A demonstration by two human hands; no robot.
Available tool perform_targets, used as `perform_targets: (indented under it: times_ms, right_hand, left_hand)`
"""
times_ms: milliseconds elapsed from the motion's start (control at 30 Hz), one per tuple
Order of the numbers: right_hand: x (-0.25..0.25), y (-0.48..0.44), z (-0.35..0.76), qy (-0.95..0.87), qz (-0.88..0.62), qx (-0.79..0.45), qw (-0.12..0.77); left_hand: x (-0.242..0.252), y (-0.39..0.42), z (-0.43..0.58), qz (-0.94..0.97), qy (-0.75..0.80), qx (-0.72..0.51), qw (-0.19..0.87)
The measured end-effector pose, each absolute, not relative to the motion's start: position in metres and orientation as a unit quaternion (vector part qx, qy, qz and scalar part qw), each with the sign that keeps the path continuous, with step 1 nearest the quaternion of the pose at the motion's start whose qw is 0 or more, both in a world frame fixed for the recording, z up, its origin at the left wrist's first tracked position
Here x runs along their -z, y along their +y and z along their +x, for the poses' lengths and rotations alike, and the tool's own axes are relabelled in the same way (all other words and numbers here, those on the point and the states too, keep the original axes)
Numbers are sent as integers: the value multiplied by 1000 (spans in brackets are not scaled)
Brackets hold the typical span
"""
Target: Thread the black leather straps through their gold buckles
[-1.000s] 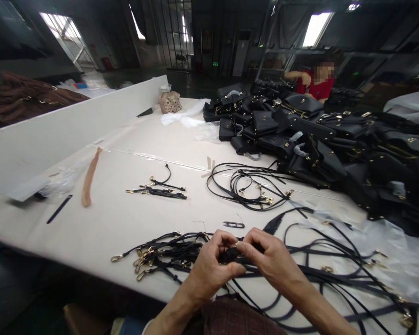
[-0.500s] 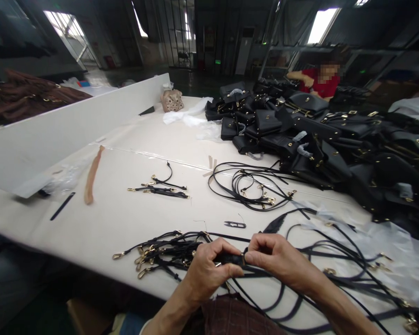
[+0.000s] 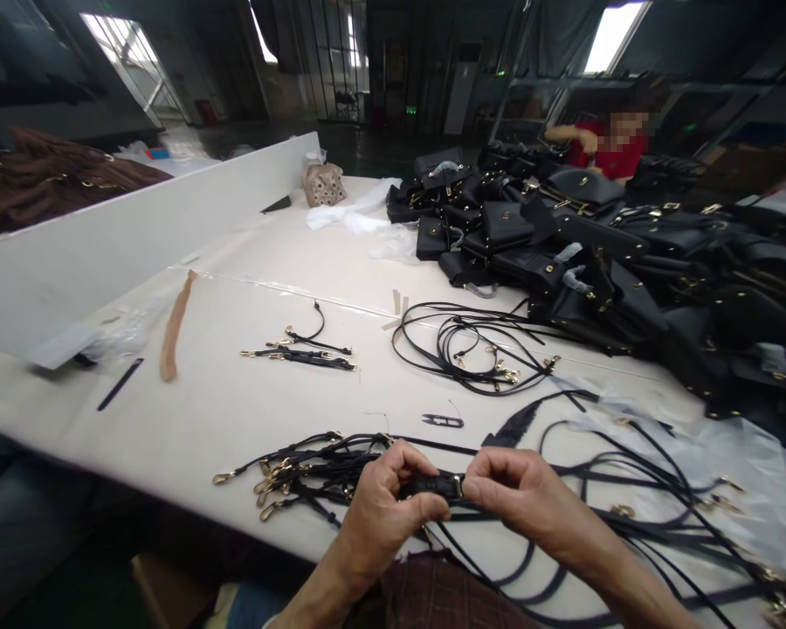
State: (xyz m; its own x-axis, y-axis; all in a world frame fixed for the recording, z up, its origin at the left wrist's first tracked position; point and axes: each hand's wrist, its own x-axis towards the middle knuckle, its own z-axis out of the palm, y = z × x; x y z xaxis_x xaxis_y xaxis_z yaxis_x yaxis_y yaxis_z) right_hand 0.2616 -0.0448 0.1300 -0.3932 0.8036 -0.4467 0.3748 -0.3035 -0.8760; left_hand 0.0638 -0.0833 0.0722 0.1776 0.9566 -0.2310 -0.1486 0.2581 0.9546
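Observation:
Near the table's front edge, my left hand (image 3: 393, 498) grips a black strap (image 3: 436, 486) between thumb and fingers. At the strap's right end is a small gold buckle, which my right hand (image 3: 514, 485) pinches with thumb and forefinger. Just left of my hands lies a bundle of short black straps with gold snap hooks (image 3: 272, 480). Long black straps (image 3: 635, 472) lie looped to the right of my right hand. A pair of thread snips (image 3: 443, 421) rests a little beyond my hands.
A coil of black straps (image 3: 472, 349) lies mid-table, with a few short straps (image 3: 311, 358) to its left. Black handbags (image 3: 504, 227) are heaped at the back right; a person in red (image 3: 619, 153) is behind them. A white partition (image 3: 137, 231) borders the left. Clear plastic (image 3: 760, 489) lies right.
My fingers have shifted slightly on the strap, and the gold buckle shows more plainly between my hands. The view has turned very slightly; the things on the table lie as before.

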Motion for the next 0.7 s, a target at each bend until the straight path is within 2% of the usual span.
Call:
perform_targets:
  times_ms: [267,433,700]
  right_hand:
    - [-116,-47,258,-546,-522,-624,200]
    - [-115,-48,264,-481,-489,-698,206]
    - [-107,-48,257,-481,-510,-677,224]
  left_hand:
    - [-87,-80,64,524,511,-416,539]
    - [-79,-82,63,506,491,-426,566]
    - [-77,-78,67,536,492,-420,542]
